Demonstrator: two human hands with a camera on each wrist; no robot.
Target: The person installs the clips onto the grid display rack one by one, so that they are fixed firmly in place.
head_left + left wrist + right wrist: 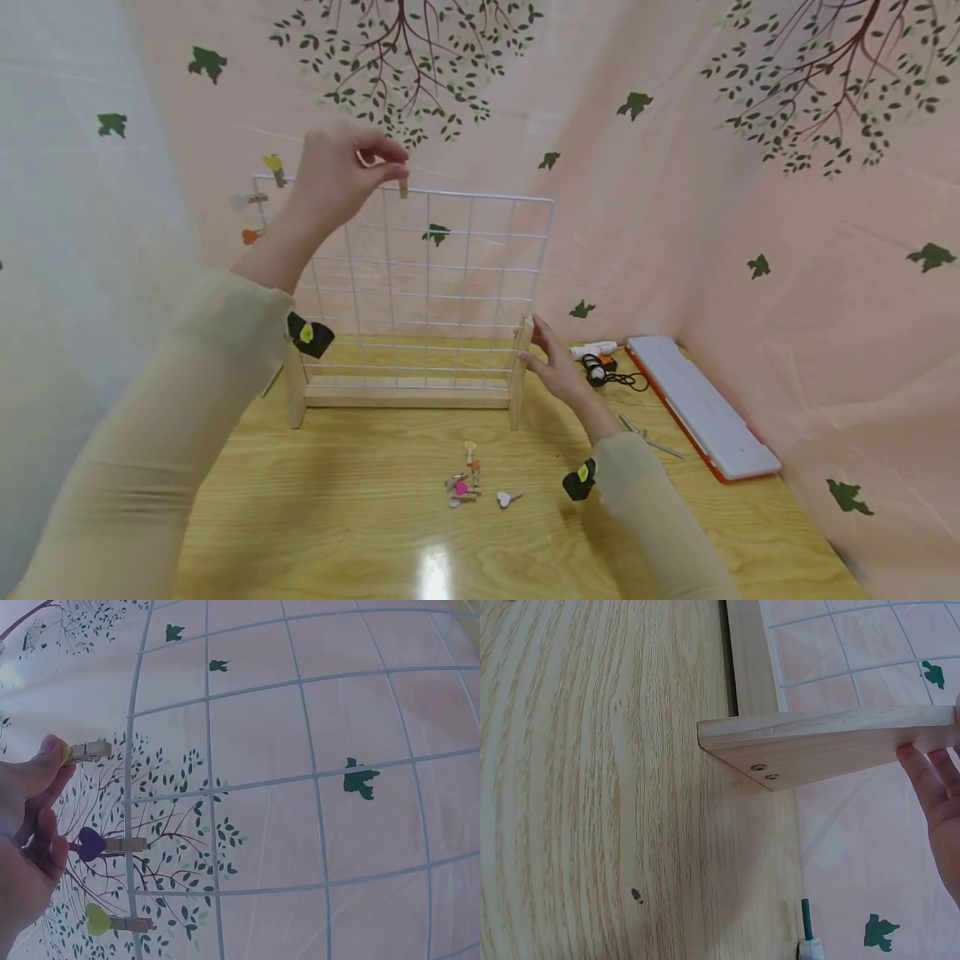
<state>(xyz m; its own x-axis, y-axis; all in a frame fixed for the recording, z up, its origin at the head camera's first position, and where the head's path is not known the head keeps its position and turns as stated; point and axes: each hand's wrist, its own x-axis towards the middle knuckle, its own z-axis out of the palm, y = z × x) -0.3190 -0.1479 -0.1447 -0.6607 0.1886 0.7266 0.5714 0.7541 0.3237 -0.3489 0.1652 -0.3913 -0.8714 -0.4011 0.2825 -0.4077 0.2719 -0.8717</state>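
Note:
Above the top wire of a white wire grid rack (428, 233), my left hand (341, 167) pinches a small wooden clothespin (90, 751) with a yellow heart. The clothespin's tip points at the wire and shows just short of it in the left wrist view. Further along that wire sit a clothespin with a purple heart (92, 844) and one with a yellow-green heart (97, 919). My right hand (555, 367) grips the right wooden upright (825, 746) of the rack's stand, its fingers around the edge. Clothespins with a white heart (242, 201) and an orange heart (251, 237) hang at the rack's left side.
Several heart clothespins (461, 488) lie in a loose pile on the wooden table (360, 517), with a white-heart one (504, 499) beside them. At the right are a white glue gun (594, 349) with black cord, thin metal tools (652, 437) and a long grey-and-red case (701, 408).

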